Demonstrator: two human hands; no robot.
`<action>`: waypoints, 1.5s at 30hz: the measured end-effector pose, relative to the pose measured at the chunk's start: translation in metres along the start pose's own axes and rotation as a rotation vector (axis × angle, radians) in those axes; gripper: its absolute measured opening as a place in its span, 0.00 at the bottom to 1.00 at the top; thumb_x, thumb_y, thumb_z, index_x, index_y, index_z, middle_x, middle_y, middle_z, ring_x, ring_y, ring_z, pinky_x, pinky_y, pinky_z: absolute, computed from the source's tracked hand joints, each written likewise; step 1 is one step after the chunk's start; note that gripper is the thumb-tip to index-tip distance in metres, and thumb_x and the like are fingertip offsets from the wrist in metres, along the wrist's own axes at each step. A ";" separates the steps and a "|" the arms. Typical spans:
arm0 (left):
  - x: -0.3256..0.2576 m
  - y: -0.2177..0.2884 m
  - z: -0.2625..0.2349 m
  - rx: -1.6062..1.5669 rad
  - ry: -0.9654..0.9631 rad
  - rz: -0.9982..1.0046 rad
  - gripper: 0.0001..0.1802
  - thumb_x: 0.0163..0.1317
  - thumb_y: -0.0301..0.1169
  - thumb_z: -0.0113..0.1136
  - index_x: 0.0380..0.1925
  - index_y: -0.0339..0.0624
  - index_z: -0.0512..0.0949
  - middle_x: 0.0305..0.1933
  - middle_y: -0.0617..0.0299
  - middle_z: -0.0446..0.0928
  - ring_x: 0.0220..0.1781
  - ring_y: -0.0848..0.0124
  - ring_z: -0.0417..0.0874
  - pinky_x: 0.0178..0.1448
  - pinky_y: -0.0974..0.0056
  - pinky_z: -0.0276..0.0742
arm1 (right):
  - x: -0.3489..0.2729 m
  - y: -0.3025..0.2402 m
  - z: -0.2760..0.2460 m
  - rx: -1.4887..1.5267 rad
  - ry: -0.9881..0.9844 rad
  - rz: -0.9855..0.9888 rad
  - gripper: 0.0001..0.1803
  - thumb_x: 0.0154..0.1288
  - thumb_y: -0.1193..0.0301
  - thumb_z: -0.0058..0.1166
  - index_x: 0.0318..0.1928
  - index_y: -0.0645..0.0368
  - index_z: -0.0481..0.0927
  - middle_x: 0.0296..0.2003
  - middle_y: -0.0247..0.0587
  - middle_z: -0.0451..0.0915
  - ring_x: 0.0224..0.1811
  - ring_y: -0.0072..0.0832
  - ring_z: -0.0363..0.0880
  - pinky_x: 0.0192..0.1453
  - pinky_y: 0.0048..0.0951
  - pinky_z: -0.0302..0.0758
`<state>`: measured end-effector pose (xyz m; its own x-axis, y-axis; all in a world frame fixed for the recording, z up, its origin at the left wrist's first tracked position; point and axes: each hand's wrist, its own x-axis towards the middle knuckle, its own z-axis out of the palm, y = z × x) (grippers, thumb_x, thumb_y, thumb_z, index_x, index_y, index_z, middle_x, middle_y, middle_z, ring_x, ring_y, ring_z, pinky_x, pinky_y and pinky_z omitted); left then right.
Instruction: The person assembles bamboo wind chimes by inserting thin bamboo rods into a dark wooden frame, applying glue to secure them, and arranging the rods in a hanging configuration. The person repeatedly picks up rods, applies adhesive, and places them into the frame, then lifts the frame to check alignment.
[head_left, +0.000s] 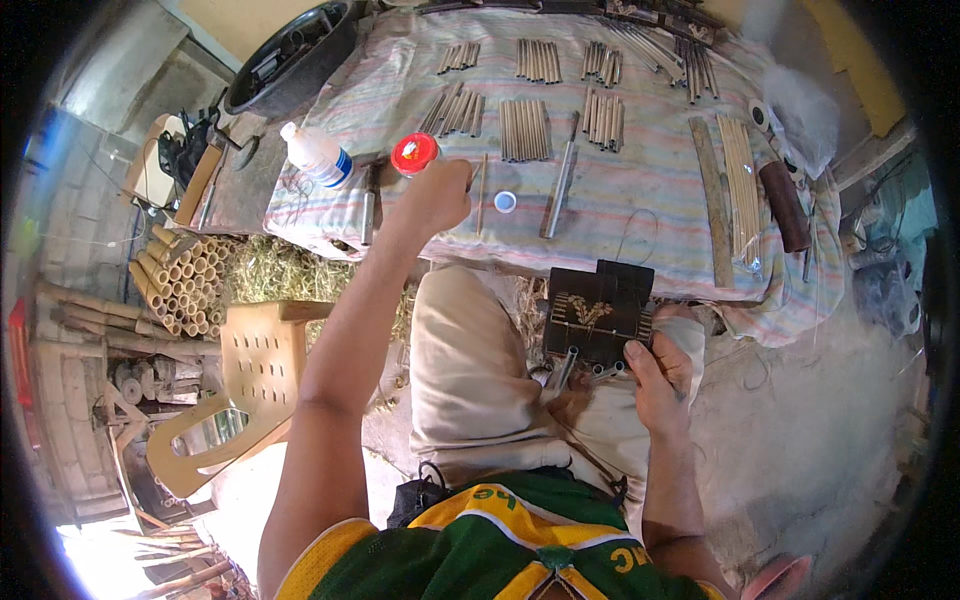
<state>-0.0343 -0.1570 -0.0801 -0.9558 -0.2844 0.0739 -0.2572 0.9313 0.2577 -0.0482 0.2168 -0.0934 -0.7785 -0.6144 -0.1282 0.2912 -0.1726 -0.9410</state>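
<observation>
My left hand is closed over the near edge of the table, beside a small jar with a red lid. A thin sliver shows at its fingertips, too small to name. Just right of it lie a thin stick and a round white cap with blue inside. Over my lap, my right hand grips a dark flat panel by its lower right corner, thumb on top. Pale carved leaf shapes mark the panel. Short metal tubes stick out below its lower edge.
Bundles of metal tubes lie in rows on the striped cloth. A white bottle, a hammer and a metal rod are nearer. Bamboo sticks lie right. A plastic chair stands left.
</observation>
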 end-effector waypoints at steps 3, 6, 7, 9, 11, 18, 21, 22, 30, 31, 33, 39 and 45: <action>-0.009 0.005 0.022 0.152 0.033 -0.081 0.12 0.54 0.27 0.54 0.37 0.30 0.75 0.33 0.39 0.80 0.41 0.42 0.82 0.44 0.47 0.79 | 0.002 -0.003 0.007 -0.072 0.039 0.030 0.07 0.70 0.71 0.55 0.41 0.63 0.80 0.33 0.24 0.76 0.34 0.11 0.66 0.35 0.17 0.64; -0.007 0.011 0.041 0.434 0.058 0.006 0.07 0.57 0.26 0.54 0.32 0.34 0.78 0.31 0.46 0.82 0.35 0.49 0.86 0.38 0.52 0.85 | 0.002 -0.004 0.007 -0.279 0.034 0.043 0.07 0.70 0.70 0.56 0.39 0.62 0.80 0.32 0.22 0.75 0.33 0.11 0.65 0.34 0.16 0.63; -0.006 0.008 0.041 0.534 0.022 0.063 0.07 0.60 0.26 0.52 0.33 0.36 0.79 0.29 0.49 0.81 0.35 0.53 0.87 0.36 0.54 0.85 | 0.000 -0.002 0.007 -0.235 0.030 0.044 0.08 0.70 0.69 0.56 0.38 0.62 0.80 0.31 0.22 0.74 0.32 0.10 0.64 0.32 0.16 0.61; -0.008 0.006 0.034 0.352 0.041 -0.016 0.07 0.57 0.25 0.54 0.32 0.33 0.78 0.33 0.44 0.82 0.37 0.49 0.85 0.42 0.51 0.83 | 0.003 0.002 0.005 -0.198 0.013 0.021 0.08 0.71 0.69 0.56 0.38 0.62 0.80 0.30 0.22 0.74 0.31 0.10 0.62 0.31 0.17 0.60; -0.014 0.014 0.022 0.180 0.154 -0.015 0.10 0.53 0.23 0.56 0.34 0.29 0.78 0.33 0.43 0.82 0.36 0.49 0.84 0.44 0.51 0.82 | 0.003 0.005 0.004 -0.158 0.001 0.031 0.09 0.71 0.69 0.55 0.38 0.62 0.79 0.30 0.22 0.74 0.31 0.10 0.62 0.31 0.17 0.60; -0.087 0.117 -0.007 -1.480 0.110 -0.034 0.10 0.60 0.17 0.57 0.42 0.31 0.74 0.37 0.56 0.80 0.37 0.71 0.84 0.39 0.68 0.81 | 0.005 0.000 0.012 -0.202 0.009 0.038 0.09 0.71 0.67 0.55 0.39 0.61 0.80 0.29 0.23 0.74 0.30 0.11 0.63 0.30 0.18 0.62; -0.103 0.152 -0.008 -1.516 0.009 0.014 0.10 0.61 0.19 0.63 0.42 0.31 0.74 0.38 0.56 0.81 0.38 0.71 0.84 0.41 0.70 0.81 | 0.003 -0.003 0.017 -0.141 0.046 0.154 0.09 0.71 0.68 0.55 0.38 0.62 0.79 0.28 0.25 0.74 0.29 0.12 0.64 0.30 0.19 0.63; -0.105 0.158 -0.008 -1.501 -0.029 0.029 0.10 0.61 0.20 0.64 0.41 0.32 0.75 0.38 0.55 0.81 0.39 0.71 0.85 0.42 0.70 0.81 | 0.003 -0.003 0.018 -0.165 0.024 0.098 0.09 0.71 0.69 0.55 0.38 0.62 0.79 0.28 0.25 0.74 0.29 0.13 0.64 0.30 0.20 0.63; -0.100 0.168 -0.003 -1.296 -0.026 0.113 0.09 0.63 0.17 0.60 0.43 0.32 0.74 0.38 0.57 0.81 0.41 0.76 0.83 0.43 0.73 0.79 | -0.001 -0.007 0.012 -0.308 -0.021 -0.058 0.08 0.71 0.73 0.51 0.34 0.64 0.76 0.25 0.26 0.70 0.29 0.14 0.62 0.29 0.22 0.63; -0.100 0.169 -0.003 -1.305 -0.029 0.106 0.09 0.63 0.17 0.59 0.43 0.32 0.73 0.38 0.57 0.81 0.41 0.76 0.84 0.44 0.73 0.79 | -0.002 -0.008 0.012 -0.281 -0.026 -0.050 0.08 0.71 0.73 0.51 0.33 0.64 0.75 0.24 0.26 0.69 0.29 0.13 0.62 0.28 0.22 0.62; -0.100 0.170 -0.002 -1.319 -0.026 0.116 0.10 0.63 0.16 0.59 0.44 0.31 0.73 0.39 0.56 0.81 0.42 0.75 0.84 0.45 0.72 0.80 | -0.002 -0.010 0.012 -0.229 -0.039 -0.035 0.09 0.71 0.73 0.50 0.32 0.64 0.74 0.24 0.26 0.68 0.28 0.13 0.61 0.28 0.22 0.62; -0.098 0.173 0.000 -1.276 -0.010 0.184 0.10 0.63 0.15 0.58 0.44 0.30 0.73 0.38 0.55 0.82 0.42 0.73 0.85 0.46 0.71 0.81 | -0.002 -0.012 0.012 -0.271 -0.021 -0.053 0.10 0.71 0.72 0.50 0.32 0.64 0.74 0.23 0.26 0.68 0.28 0.13 0.61 0.28 0.22 0.62; -0.098 0.174 0.000 -1.184 0.021 0.219 0.09 0.62 0.14 0.59 0.42 0.29 0.74 0.37 0.54 0.82 0.40 0.73 0.85 0.43 0.71 0.82 | -0.003 -0.013 0.010 -0.317 -0.026 -0.047 0.08 0.70 0.73 0.51 0.34 0.67 0.76 0.24 0.29 0.70 0.29 0.14 0.63 0.29 0.23 0.64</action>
<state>0.0149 0.0332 -0.0426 -0.9577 -0.1598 0.2393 0.2106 0.1775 0.9613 -0.0438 0.2129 -0.0776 -0.7717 -0.6312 -0.0779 0.0640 0.0448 -0.9969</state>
